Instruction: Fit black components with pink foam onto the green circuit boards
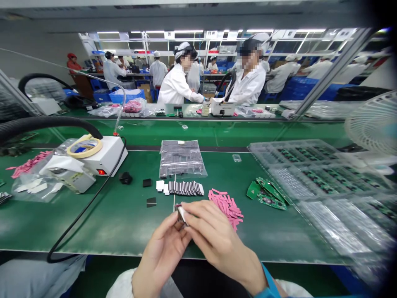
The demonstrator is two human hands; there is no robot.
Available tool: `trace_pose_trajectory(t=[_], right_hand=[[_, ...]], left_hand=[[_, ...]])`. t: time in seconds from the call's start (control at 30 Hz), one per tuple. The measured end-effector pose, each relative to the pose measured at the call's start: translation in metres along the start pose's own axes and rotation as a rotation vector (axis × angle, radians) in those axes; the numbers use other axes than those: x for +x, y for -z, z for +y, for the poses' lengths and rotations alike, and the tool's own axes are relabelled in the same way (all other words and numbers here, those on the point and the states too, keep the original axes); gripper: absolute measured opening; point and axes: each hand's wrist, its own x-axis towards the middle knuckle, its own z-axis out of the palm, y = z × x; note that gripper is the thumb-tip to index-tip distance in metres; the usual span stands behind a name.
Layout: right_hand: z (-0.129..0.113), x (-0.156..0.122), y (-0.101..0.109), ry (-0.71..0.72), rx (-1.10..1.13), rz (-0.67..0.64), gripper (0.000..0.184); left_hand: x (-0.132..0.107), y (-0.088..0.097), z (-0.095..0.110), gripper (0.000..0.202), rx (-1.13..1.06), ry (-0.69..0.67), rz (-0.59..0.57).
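The fingers of the left hand (163,254) and of the right hand (217,240) are closed on one small dark part (181,215). They pinch it from both sides, above the near part of the green table (118,223). Just beyond the fingertips lies a row of dark pieces (185,188). Just to the right of the fingers is a pile of pink strips (228,205), and to their left a black square (151,202). Behind the row lies a clear bag of dark pieces (182,158). Green circuit boards (267,193) lie farther right.
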Motion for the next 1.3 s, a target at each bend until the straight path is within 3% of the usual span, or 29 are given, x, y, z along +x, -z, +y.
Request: trace_pose_trajectory(t=[0.13,0.23,0.37,0.8,1.03,1.3], right_hand=[[0.001,0.002,-0.007,0.073,-0.117,0.052,0.024],[0.001,0.002,-0.006,0.076,-0.185,0.057,0.020],[-0.001,0.002,-0.006,0.056,-0.239,0.047,0.020],[0.004,-0.003,-0.015,-0.007,-0.154,0.070,0.023],[0.008,-0.004,-0.023,-0.069,-0.089,0.156,0.024],[0.009,-0.010,-0.022,-0.065,-0.084,0.122,0.032]], left_hand=[[0.003,0.004,0.000,0.027,0.053,-0.004,-0.013],[0.005,0.008,0.000,0.018,0.115,-0.051,-0.075],[0.007,0.008,-0.001,0.021,0.169,-0.096,-0.133],[0.014,0.005,0.000,0.034,0.271,-0.160,-0.132],[0.017,-0.002,0.002,0.028,0.326,-0.213,-0.162],[0.016,-0.007,-0.004,0.033,0.421,-0.269,-0.143]])
